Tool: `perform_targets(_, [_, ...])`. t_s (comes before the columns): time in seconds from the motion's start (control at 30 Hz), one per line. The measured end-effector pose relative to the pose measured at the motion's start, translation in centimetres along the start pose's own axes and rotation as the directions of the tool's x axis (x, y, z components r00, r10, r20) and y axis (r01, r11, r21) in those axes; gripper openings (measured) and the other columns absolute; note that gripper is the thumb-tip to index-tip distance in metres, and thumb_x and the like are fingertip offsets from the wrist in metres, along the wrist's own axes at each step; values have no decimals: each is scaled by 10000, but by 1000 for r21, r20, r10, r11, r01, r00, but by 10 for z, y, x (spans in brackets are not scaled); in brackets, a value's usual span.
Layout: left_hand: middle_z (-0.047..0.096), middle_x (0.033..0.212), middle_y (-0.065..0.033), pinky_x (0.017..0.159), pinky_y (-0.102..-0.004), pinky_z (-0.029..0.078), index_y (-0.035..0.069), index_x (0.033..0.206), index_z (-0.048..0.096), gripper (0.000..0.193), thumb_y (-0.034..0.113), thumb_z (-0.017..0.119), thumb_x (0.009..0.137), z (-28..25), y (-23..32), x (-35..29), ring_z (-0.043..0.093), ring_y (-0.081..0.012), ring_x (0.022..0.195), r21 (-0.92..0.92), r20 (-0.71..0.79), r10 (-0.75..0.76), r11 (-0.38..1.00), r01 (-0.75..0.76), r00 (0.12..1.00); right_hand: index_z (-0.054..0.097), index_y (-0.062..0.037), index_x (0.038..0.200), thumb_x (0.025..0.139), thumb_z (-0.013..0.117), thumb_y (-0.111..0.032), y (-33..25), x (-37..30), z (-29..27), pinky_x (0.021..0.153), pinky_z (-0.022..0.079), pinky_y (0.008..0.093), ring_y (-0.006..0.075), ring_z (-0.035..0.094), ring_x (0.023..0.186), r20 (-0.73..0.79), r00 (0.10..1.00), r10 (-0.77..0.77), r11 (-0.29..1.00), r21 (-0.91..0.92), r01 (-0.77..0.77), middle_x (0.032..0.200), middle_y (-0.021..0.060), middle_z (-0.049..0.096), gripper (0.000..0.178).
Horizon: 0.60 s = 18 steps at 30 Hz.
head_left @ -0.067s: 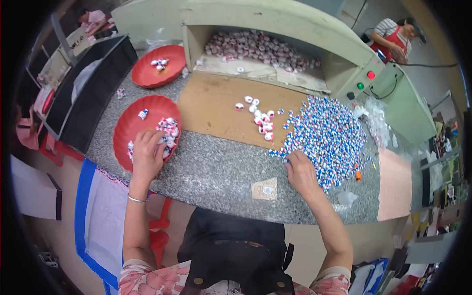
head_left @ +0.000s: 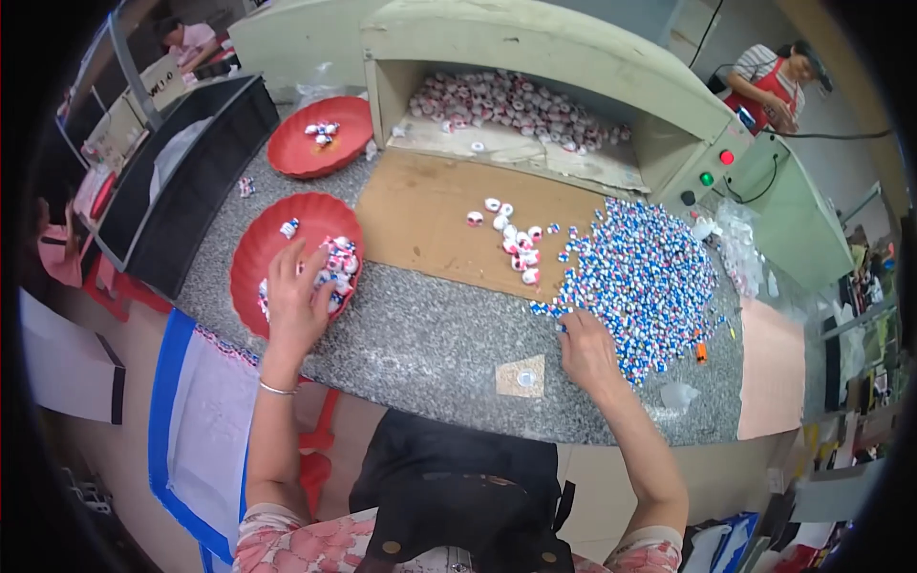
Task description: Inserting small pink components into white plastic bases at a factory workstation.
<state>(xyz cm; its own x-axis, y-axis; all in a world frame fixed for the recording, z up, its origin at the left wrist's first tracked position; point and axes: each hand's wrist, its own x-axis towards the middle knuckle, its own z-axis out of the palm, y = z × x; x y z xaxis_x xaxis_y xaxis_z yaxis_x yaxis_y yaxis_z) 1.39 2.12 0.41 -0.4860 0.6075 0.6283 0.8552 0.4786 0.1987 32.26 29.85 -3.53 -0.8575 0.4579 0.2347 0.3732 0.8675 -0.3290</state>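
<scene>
Over the near red scalloped bowl [head_left: 250, 250], my left hand [head_left: 298, 301] has its fingers spread. Small white, pink and blue pieces [head_left: 341, 258] are heaped beside and beneath those fingers; none is visibly gripped. My right hand [head_left: 588, 351] is at the left edge of a wide pile of tiny blue, white and red pieces [head_left: 650, 286]. Its thumb and fingertips are pinched together, and whatever they hold is too small to make out. Beyond it, several round white pieces with pink marks [head_left: 516, 244] lie on a brown board [head_left: 420, 220].
At the back, a pale machine [head_left: 535, 43] has an opening filled with round white-and-pink pieces [head_left: 516, 100]. A second red bowl [head_left: 287, 143] holds a few pieces. A black bin [head_left: 205, 181] stands left, a plastic bag [head_left: 735, 244] right. Two people [head_left: 764, 86] [head_left: 186, 43] are farther back.
My left hand's fingers have spread and lifted slightly off the pieces in the bowl. My right hand stays at the pile's edge. The whole view has shifted a little.
</scene>
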Motion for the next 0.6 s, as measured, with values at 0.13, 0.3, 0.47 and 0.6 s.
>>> perform_targets(0.13, [629,1100,-142,893,-395,488,23,1100,644,306,37,704,799,22,54,36,609,-325,1029,-479,55,99,876,-61,994,596,13,970,798,637,32,-3,-1,0,769,499,448,377,590,873,-122,988,-95,995,-31,91,931,192,572,178])
perform_targets(0.3, [630,1031,-167,754,-442,524,17,1030,633,209,54,677,829,136,93,81,644,-350,867,-557,91,69,830,-6,993,570,-1,1015,833,551,33,-5,-19,-2,780,498,457,377,600,903,-105,993,-51,999,-15,50,937,192,596,185])
perform_targets(0.47, [646,973,-177,791,-471,516,26,1044,638,227,79,650,824,193,85,84,636,-363,887,-482,267,40,871,98,963,583,-25,1058,915,565,-36,-16,-59,-15,804,513,399,349,643,906,-25,990,142,958,255,-131,957,178,633,145])
perform_targets(0.6, [661,945,-108,733,-342,541,30,1076,622,218,107,671,879,155,102,77,666,-187,871,-724,486,-25,548,419,874,581,-40,1075,913,625,-59,-17,-89,-20,827,517,324,229,663,932,277,864,420,634,592,-497,944,126,662,168])
